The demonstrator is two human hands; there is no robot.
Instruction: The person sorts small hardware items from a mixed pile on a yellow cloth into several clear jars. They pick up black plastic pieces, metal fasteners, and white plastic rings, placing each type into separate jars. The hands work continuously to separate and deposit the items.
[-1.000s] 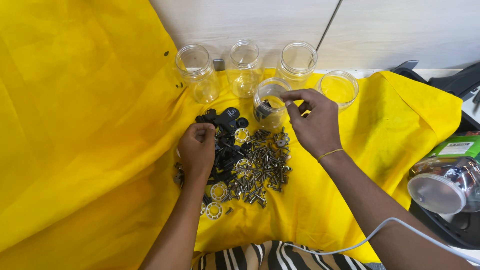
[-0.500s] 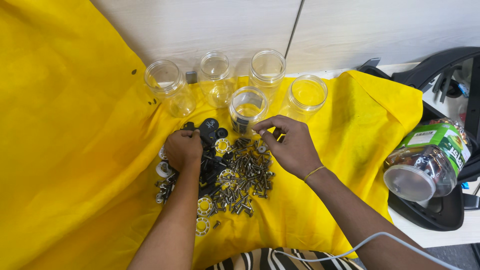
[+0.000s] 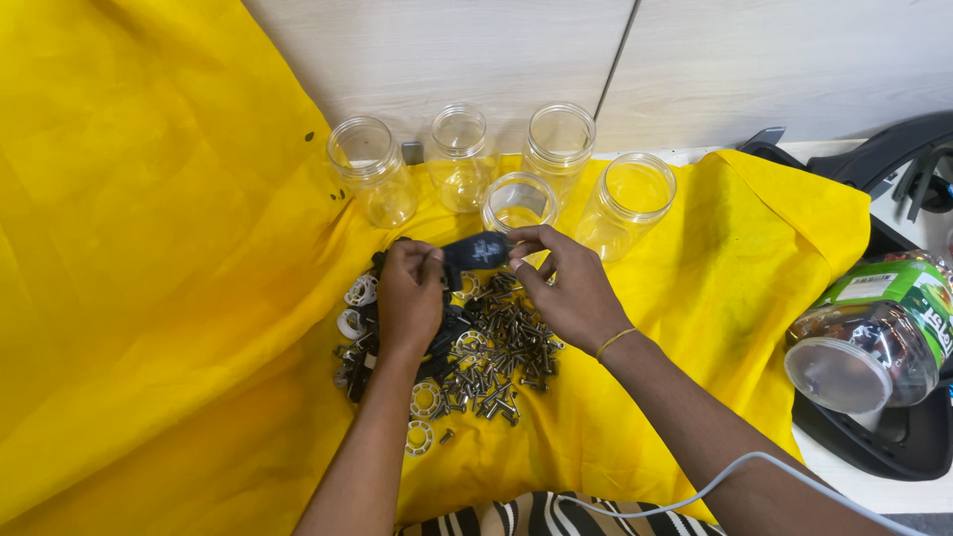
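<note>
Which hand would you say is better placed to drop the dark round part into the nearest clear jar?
Probably the right hand: it grips the dark round part beside the nearest jar, while the left hand sits farther away.

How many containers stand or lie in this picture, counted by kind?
Empty clear plastic jars without lids, upright on the yellow cloth: 5
Clear plastic jar with green label, lying on its side: 1
Total: 6

Five clear jars (image 3: 559,144); two hands (image 3: 566,293).
</note>
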